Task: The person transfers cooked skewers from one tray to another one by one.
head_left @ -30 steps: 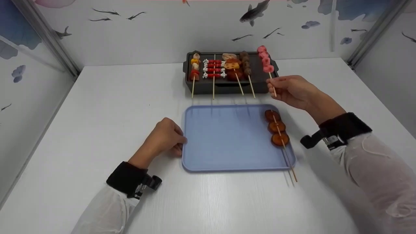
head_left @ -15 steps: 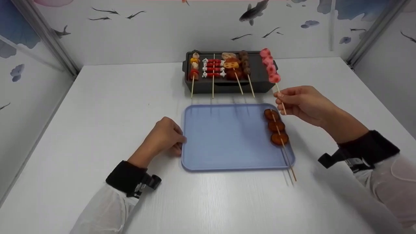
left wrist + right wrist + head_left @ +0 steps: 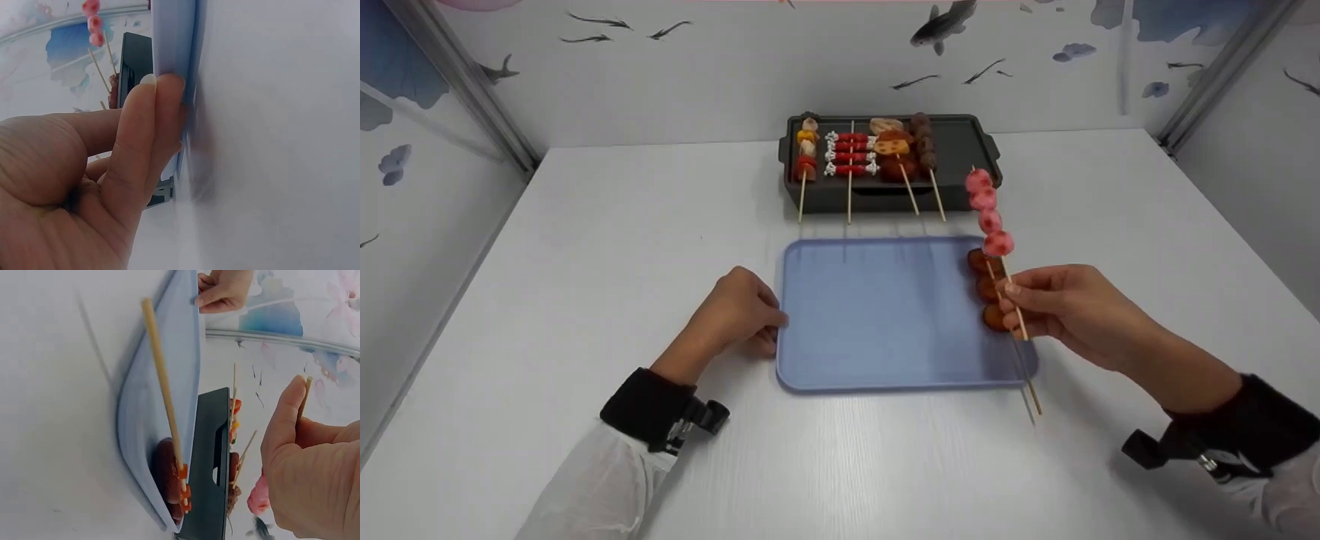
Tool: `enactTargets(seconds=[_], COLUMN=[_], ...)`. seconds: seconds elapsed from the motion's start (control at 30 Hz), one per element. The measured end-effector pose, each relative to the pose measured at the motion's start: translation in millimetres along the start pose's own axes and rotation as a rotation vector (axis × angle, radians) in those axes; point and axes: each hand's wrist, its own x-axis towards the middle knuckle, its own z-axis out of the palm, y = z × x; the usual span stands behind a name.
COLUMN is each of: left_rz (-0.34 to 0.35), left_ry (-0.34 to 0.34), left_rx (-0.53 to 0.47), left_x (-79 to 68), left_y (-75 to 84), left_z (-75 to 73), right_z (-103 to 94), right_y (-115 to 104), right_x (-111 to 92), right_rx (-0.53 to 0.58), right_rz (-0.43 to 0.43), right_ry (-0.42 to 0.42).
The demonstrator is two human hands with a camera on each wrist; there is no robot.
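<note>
My right hand (image 3: 1084, 315) pinches the lower stick of a skewer of pink balls (image 3: 998, 244), held over the right side of a blue tray (image 3: 877, 322). Along that side of the tray lies a skewer of brown round slices (image 3: 996, 318), its stick reaching past the near rim; the hand and pink skewer partly cover it in the head view. The left hand (image 3: 735, 309) grips the tray's left edge between thumb and fingers, as the left wrist view shows at the rim (image 3: 171, 45).
Behind the tray stands a black grill (image 3: 960, 142). Several skewers rest on it: one of mixed pieces (image 3: 808, 148), one with red-and-white pieces (image 3: 851, 156), one with a yellow holed slice (image 3: 894, 148), one of dark balls (image 3: 924, 142). A patterned wall (image 3: 675, 82) closes the back.
My right hand has brought the pink skewer from above the grill's right end toward me, to over the tray's right side. The left hand has stayed at the tray's edge.
</note>
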Motion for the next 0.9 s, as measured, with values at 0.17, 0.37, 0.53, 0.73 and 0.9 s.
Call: enactTargets(seconds=[0.17, 0.37, 0.53, 0.73, 0.9], left_rz=[0.005, 0.013, 0.005, -0.027, -0.051], left_ry=[0.004, 0.002, -0.002, -0.024, -0.034], left_rx=[0.000, -0.003, -0.005, -0.043, -0.059], left_x=[-0.7, 0.5, 0.2, 0.2, 1.0], left_y=[-0.1, -0.3, 0.4, 1.7, 2.6], left_z=[-0.9, 0.0, 0.4, 0.5, 0.9], right_z=[5.9, 7.8, 13.5, 21.6, 23.5], right_y=[14, 25, 30, 36, 39], right_x=[-6, -8, -10, -16, -17], right_rx=[-0.025, -0.026, -0.013, -0.026, -0.023], right_rz=[0.072, 0.108, 0.112, 0.139, 0.172], right_ry=[-0.029, -0.054, -0.090, -0.106, -0.078])
